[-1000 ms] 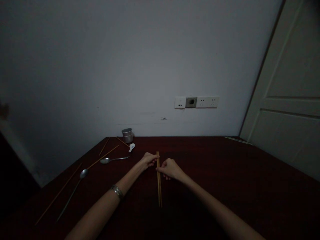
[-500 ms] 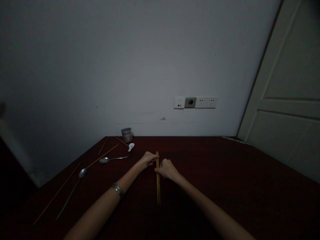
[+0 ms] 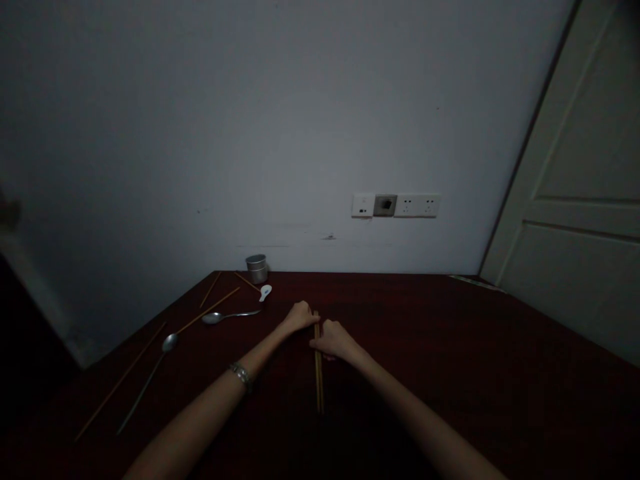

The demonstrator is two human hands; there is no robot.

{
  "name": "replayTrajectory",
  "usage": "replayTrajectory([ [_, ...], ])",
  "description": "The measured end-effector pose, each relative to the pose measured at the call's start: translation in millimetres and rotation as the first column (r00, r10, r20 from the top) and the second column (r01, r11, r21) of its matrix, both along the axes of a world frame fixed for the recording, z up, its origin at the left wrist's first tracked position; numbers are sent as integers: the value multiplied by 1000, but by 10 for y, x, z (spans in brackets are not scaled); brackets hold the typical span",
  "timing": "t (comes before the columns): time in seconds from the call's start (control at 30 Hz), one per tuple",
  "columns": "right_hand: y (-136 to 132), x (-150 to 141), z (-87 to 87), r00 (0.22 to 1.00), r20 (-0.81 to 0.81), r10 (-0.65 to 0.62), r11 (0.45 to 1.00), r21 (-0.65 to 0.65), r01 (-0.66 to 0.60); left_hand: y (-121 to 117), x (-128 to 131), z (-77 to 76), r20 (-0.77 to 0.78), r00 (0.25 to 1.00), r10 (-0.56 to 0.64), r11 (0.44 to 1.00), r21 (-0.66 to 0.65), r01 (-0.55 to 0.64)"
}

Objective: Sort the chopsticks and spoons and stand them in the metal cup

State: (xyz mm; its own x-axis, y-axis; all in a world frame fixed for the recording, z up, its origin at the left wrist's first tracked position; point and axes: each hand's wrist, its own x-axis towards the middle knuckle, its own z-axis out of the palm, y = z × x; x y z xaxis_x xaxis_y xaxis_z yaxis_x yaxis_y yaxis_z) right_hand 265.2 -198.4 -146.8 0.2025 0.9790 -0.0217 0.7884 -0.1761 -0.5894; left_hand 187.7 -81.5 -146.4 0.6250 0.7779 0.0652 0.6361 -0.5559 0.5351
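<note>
A pair of wooden chopsticks (image 3: 319,383) stands out in front of me, side by side, one end pointing toward me. My left hand (image 3: 302,315) is closed at their far end, its thumb against the tips. Just below it, my right hand (image 3: 335,340) pinches the same pair from the right side. Some fingers of both hands are hidden. A metal spoon (image 3: 213,318) with a long handle lies left of my left hand, and a small white spoon (image 3: 265,293) rests beyond it.
Farther left on the dark red table (image 3: 400,313) lie another metal spoon (image 3: 170,343) and several loose chopsticks (image 3: 120,381). A metal cup (image 3: 257,270) stands by the wall, which carries sockets (image 3: 417,205). A door (image 3: 580,253) is at the right.
The far ends of the chopsticks have dropped slightly relative to my left hand, whose wrist and knuckles have turned a little. My right hand keeps its pinch. The whole view has shifted slightly.
</note>
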Motion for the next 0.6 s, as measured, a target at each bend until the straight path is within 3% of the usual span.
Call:
replayTrajectory([
  [0.37, -5, -46, 124, 998, -10, 65, 991, -118, -65, -87, 24, 75, 30, 999, -42, 998, -35, 43],
  [0.6, 15, -23, 84, 985, -166, -54, 999, -8, 54, -140, -25, 91, 37, 998, -43, 999, -1, 43],
])
